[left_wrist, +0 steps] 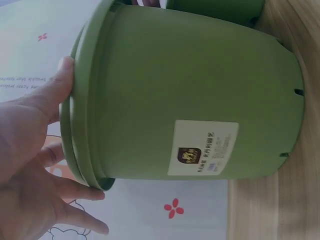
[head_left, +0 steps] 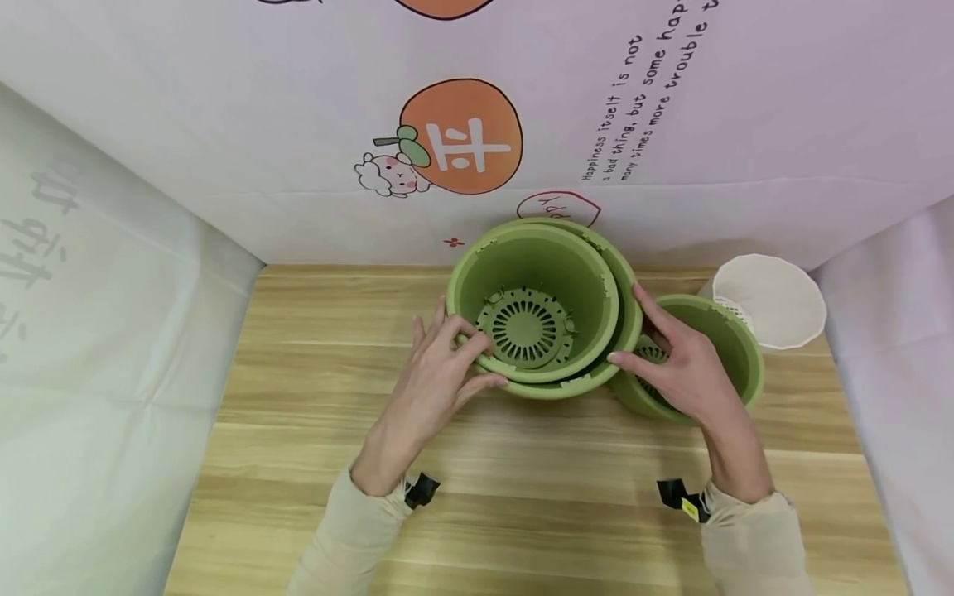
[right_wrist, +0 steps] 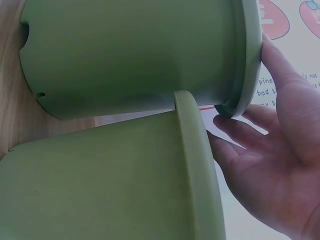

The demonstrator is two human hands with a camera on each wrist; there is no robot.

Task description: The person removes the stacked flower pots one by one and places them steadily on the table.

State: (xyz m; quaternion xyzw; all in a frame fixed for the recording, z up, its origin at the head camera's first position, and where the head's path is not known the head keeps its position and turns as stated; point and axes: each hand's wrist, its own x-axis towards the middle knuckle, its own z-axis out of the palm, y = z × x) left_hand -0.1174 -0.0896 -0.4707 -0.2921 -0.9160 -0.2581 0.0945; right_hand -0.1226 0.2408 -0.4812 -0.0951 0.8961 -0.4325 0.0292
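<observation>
Two green plastic flower pots are nested upright on the wooden table: an inner pot [head_left: 566, 261] with a slotted bottom inside an outer pot [head_left: 551, 391]. My left hand [head_left: 432, 377] holds the left side of the rims, some fingers curled over the edge and the thumb at the front. On the right, my right hand [head_left: 689, 368] grips the outer pot's rim between thumb and fingers. The outer pot's side carries a white label [left_wrist: 202, 147] in the left wrist view. Beneath my right hand stands a third green pot [right_wrist: 110, 185], close against the nested pair.
A white basket-like container [head_left: 775, 298] stands at the back right, behind the third pot. White printed cloth [head_left: 313, 165] rises behind the wooden table [head_left: 522, 513] and along both sides. The nested pots stand close to the back cloth.
</observation>
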